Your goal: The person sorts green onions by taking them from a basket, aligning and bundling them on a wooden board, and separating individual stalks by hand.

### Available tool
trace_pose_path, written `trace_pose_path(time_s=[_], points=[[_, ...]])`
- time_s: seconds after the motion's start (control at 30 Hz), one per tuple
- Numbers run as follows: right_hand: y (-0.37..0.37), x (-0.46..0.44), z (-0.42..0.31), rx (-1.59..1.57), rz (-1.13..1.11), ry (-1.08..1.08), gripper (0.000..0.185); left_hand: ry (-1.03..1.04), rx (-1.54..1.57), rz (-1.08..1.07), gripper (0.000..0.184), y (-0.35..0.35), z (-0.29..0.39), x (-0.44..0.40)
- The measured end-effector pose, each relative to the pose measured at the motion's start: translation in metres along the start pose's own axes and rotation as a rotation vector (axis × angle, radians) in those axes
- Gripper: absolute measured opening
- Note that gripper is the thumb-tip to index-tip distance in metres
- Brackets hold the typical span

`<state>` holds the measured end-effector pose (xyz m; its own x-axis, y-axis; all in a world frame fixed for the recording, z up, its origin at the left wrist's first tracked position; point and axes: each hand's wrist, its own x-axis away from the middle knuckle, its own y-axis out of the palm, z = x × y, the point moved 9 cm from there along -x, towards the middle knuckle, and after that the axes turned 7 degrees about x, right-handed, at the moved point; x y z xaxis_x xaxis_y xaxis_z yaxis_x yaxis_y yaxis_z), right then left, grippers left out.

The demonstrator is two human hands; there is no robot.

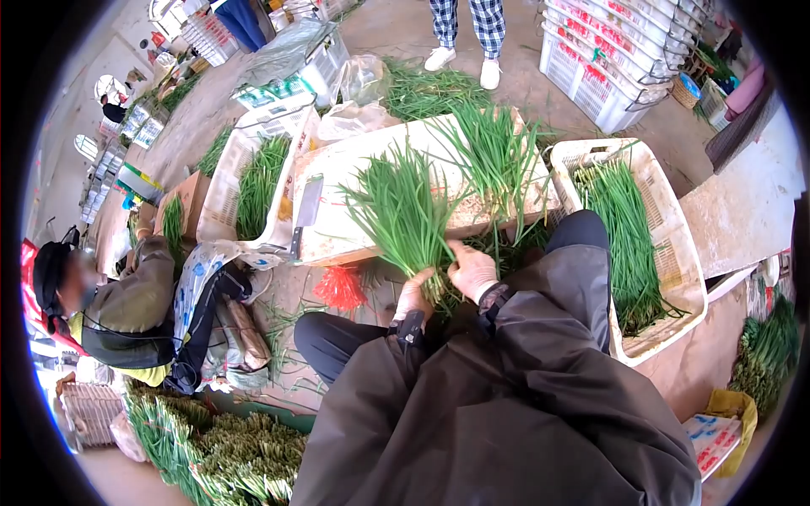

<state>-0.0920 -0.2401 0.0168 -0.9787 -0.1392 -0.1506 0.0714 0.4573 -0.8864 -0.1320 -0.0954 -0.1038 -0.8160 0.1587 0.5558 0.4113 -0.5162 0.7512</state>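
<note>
A bunch of garlic chives leans over the near edge of a white board, its leaves fanned out away from me. My left hand is closed around the stems near the base. On the right side of the same bunch, my right hand has its fingers curled in against the stems; the fingertips are partly hidden. Another pile of chives lies at the board's right end. A cleaver rests along the board's left edge, and red plastic ties hang below it.
White crates of chives stand right and left of the board. A co-worker sits at left; another person's checked trousers show beyond the board. Stacked crates stand behind. Bundled chives lie at lower left.
</note>
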Motion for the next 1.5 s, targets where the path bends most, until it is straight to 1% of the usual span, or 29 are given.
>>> trace_pose_path(time_s=[0.03, 0.07, 0.1, 0.17, 0.2, 0.27, 0.33, 0.37, 0.43, 0.5, 0.57, 0.6, 0.7, 0.73, 0.83, 0.87, 0.9, 0.97, 1.0, 1.07, 1.17, 1.23, 1.3, 1.33, 1.4, 1.47, 1.5], points=[[-0.003, -0.001, 0.013, 0.044, 0.0, 0.093, 0.036, -0.008, -0.016, 0.017, 0.03, -0.001, 0.002, 0.002], [0.002, -0.002, 0.025, 0.141, -0.053, 0.132, 0.031, 0.015, 0.006, -0.035, 0.026, 0.004, 0.006, 0.004], [0.031, -0.002, 0.046, 0.238, -0.204, 0.154, 0.031, 0.017, 0.027, -0.056, 0.027, 0.01, 0.008, 0.008], [0.064, 0.018, 0.063, 0.381, -0.546, 0.137, 0.019, 0.022, 0.069, -0.101, 0.028, 0.021, 0.013, 0.013], [0.083, 0.033, 0.072, 0.397, -0.635, 0.097, 0.018, 0.027, 0.084, -0.121, 0.03, 0.026, 0.015, 0.016], [0.124, 0.061, 0.088, 0.425, -0.804, 0.029, 0.02, 0.046, 0.056, -0.112, 0.027, 0.023, 0.016, 0.011], [0.141, 0.075, 0.086, 0.45, -0.968, -0.03, 0.026, 0.043, 0.043, -0.078, 0.026, 0.015, 0.015, 0.007], [0.137, 0.064, 0.087, 0.382, -0.844, 0.028, 0.028, 0.045, 0.025, -0.049, 0.027, 0.009, 0.013, 0.005], [0.09, 0.029, 0.066, 0.245, -0.598, 0.141, 0.032, 0.046, -0.011, 0.009, 0.028, -0.002, 0.008, 0.002], [0.066, 0.004, 0.055, -0.094, -0.43, 0.144, 0.04, 0.065, -0.049, 0.016, 0.031, -0.001, 0.009, 0.003], [0.073, -0.003, 0.046, -0.52, -0.539, 0.255, 0.043, 0.103, -0.105, 0.006, 0.034, 0.009, 0.011, 0.01], [0.076, -0.003, 0.039, -0.735, -0.587, 0.31, 0.045, 0.107, -0.085, -0.021, 0.042, 0.007, 0.009, 0.005], [0.047, -0.003, -0.001, -1.158, -0.385, 0.312, 0.051, 0.206, -0.228, -0.074, 0.048, 0.014, 0.003, 0.004], [0.061, -0.004, 0.003, -1.212, -0.4, 0.338, 0.044, 0.191, -0.281, -0.111, 0.052, 0.015, 0.0, 0.003], [0.075, 0.0, 0.019, -1.22, -0.393, 0.481, 0.039, 0.049, -0.161, -0.154, 0.052, 0.023, -0.014, 0.011], [0.075, 0.003, 0.025, -1.325, -0.373, 0.529, 0.036, 0.014, -0.122, -0.128, 0.046, 0.025, -0.014, 0.015], [0.083, 0.002, 0.029, -1.372, -0.403, 0.598, 0.033, -0.04, -0.056, -0.102, 0.044, 0.02, -0.016, 0.015], [0.088, 0.006, 0.041, -1.331, -0.425, 0.652, 0.032, -0.146, 0.08, -0.051, 0.039, 0.013, -0.019, 0.017], [0.092, 0.006, 0.041, -1.387, -0.446, 0.651, 0.032, -0.057, 0.047, -0.023, 0.037, 0.007, -0.013, 0.011], [0.1, 0.005, 0.038, -1.497, -0.49, 0.651, 0.032, -0.054, 0.133, 0.007, 0.037, -0.006, -0.011, 0.004], [0.076, 0.01, 0.03, -1.49, -0.56, 0.726, 0.033, -0.028, 0.188, 0.06, 0.04, -0.007, -0.008, 0.003], [0.08, 0.01, 0.027, -1.542, -0.581, 0.674, 0.038, 0.001, 0.183, 0.061, 0.04, -0.006, -0.007, 0.004], [0.079, 0.008, 0.019, -1.547, -0.597, 0.592, 0.043, -0.006, 0.105, 0.116, 0.04, -0.008, -0.007, 0.01], [0.075, 0.007, 0.015, -1.46, -0.58, 0.526, 0.045, -0.01, 0.065, 0.142, 0.039, -0.006, -0.006, 0.014], [0.065, 0.005, 0.005, -1.286, -0.543, 0.396, 0.051, 0.06, -0.181, 0.052, 0.039, -0.013, -0.005, 0.0], [0.07, 0.004, 0.007, -1.305, -0.551, 0.397, 0.047, 0.102, -0.368, -0.025, 0.038, -0.011, -0.002, -0.004], [0.069, 0.005, 0.009, -1.328, -0.541, 0.407, 0.045, 0.045, -0.248, -0.037, 0.039, -0.014, -0.006, -0.005]])
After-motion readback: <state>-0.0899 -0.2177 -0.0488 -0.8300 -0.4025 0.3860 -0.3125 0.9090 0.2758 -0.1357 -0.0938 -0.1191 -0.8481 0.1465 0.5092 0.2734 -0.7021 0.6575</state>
